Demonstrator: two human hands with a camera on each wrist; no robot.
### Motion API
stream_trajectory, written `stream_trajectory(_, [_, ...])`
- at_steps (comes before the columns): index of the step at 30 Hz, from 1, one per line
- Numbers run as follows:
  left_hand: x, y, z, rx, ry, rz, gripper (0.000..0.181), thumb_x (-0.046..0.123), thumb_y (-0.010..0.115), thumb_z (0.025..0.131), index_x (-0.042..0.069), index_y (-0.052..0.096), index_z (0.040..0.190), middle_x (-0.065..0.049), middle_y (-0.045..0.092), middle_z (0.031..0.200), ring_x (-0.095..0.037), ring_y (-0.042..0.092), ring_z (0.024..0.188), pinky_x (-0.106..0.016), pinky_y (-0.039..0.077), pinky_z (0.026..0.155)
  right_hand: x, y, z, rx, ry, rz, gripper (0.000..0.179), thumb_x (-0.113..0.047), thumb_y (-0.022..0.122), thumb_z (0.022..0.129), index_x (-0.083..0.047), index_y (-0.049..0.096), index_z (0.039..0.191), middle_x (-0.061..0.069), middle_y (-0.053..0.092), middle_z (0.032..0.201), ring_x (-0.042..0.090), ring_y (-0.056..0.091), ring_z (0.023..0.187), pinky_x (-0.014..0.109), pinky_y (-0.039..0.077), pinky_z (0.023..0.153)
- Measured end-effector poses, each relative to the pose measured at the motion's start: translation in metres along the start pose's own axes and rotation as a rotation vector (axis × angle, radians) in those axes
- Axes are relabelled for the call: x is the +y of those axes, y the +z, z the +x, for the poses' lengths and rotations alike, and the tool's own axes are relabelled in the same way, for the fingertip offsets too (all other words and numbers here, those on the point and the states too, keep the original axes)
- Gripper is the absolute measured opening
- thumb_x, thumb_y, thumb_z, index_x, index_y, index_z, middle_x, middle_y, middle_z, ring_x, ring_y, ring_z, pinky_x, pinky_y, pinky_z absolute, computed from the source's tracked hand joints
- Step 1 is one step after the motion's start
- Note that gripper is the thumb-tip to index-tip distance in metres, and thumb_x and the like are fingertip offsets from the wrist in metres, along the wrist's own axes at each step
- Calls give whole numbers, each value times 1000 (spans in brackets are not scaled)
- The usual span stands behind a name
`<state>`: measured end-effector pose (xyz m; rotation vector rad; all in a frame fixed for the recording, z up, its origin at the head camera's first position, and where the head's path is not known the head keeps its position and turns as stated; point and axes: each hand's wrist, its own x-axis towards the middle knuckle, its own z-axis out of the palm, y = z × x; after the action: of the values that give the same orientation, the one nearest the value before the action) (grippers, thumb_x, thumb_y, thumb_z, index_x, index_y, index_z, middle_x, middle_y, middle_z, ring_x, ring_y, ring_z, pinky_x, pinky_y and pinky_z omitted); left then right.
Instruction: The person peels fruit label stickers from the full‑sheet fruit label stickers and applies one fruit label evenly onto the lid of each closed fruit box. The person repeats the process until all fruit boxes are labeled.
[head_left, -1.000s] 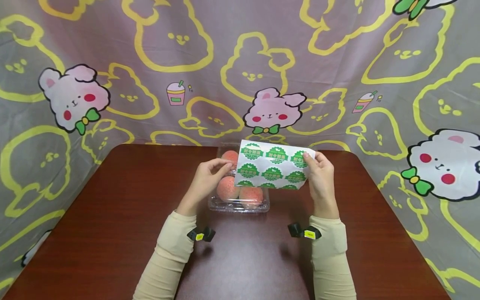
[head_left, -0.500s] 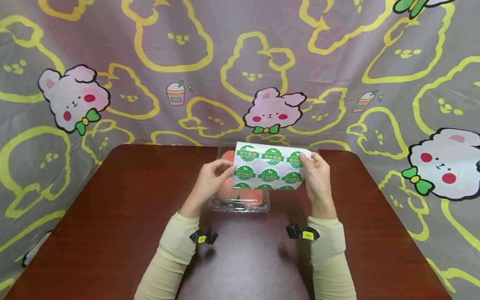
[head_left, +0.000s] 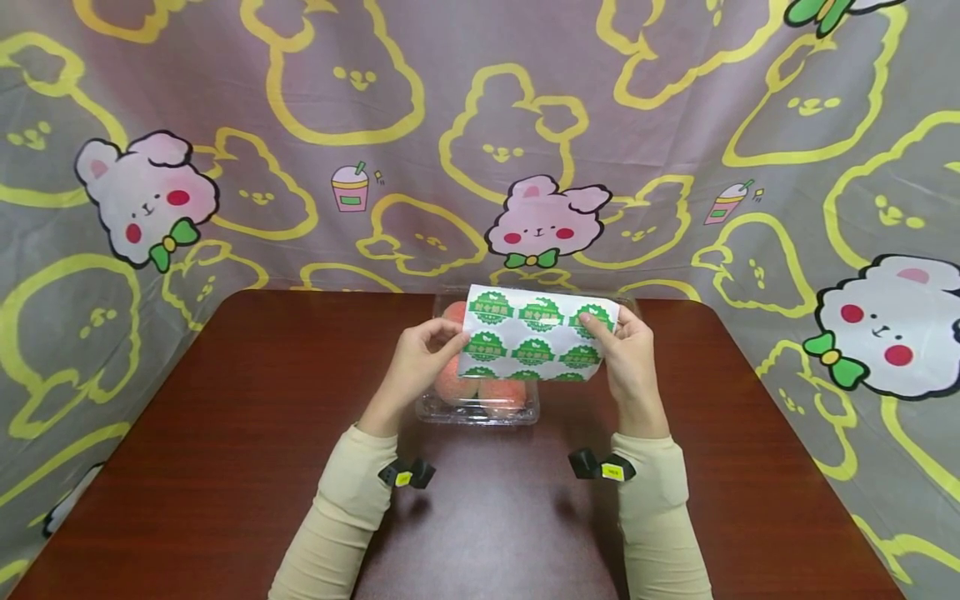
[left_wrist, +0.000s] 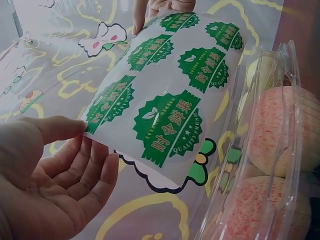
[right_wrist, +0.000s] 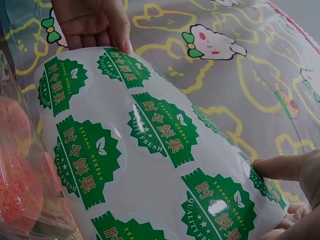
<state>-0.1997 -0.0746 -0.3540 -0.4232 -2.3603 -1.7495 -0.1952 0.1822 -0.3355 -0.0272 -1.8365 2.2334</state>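
- Head view: the sticker sheet (head_left: 498, 331) is held up in the middle of the frame, its long axis running left to right and sloping slightly down towards the right; its printed side, with rows of green stickers (head_left: 532, 352), faces the camera.
- The left hand (head_left: 416, 362) pinches the sheet's left edge between thumb and fingers. The right hand (head_left: 633, 362) grips the right end, thumb lying over the upper right sticker and fingers behind.
- Behind and below the sheet, a clear container (head_left: 429, 408) of peaches (head_left: 502, 393) stands on the table (head_left: 262, 458), partly covered by the sheet.
- Against one second ago, the sheet and right hand have shifted left, the left edge now meets the left fingertips, which were just beside it, and the right thumb reaches further in. The container has stayed put.
- Left wrist view: the sheet bows from the left hand's pinch at lower left towards the right hand at the top; the container stands at the right of the frame.
- Right wrist view: the long axis runs from upper left, by the left hand, to lower right, where the right thumb presses the edge; the container shows at the left side.
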Motion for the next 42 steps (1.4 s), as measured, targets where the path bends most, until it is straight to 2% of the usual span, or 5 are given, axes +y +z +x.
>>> stream_trajectory(8, [1,-3,-1,86,65,-8,16,8,68,88,-3,67,100,-22,69,90,3,56,70,-14,49,66,0,1,-1,-11,-9,-22,22,3,61,89,-18,62,83,-14,71,65,-1,66,61,16,54,59])
stream_trajectory(17, [6,-3,-3,317,328,109,12,6,71,85,0,71,95,-13,69,88,-12,55,69,-18,46,60,0,7,-4,-31,-32,-34,23,4,61,89,-18,62,84,-15,71,67,-2,66,61,16,54,58])
stream_trajectory(25, [8,-5,-3,346,424,148,16,5,68,87,-1,70,102,-14,72,104,-20,63,81,-8,44,72,0,12,-7,-78,-33,-54,23,4,61,89,-19,63,85,-14,70,67,-1,66,62,17,55,59])
stream_trajectory(32, [6,-4,-3,333,455,148,19,2,68,85,-2,70,103,-15,71,111,-23,66,87,-9,48,69,0,15,-10,-102,-29,-54,21,4,60,90,-17,61,88,-15,71,68,-1,67,63,17,55,60])
stream_trajectory(42, [4,-2,-2,328,382,129,18,3,68,86,-3,70,103,-15,71,110,-23,66,89,-10,48,77,-1,17,-12,-108,-13,-87,13,1,61,90,-11,58,95,-17,71,69,-1,68,65,17,55,62])
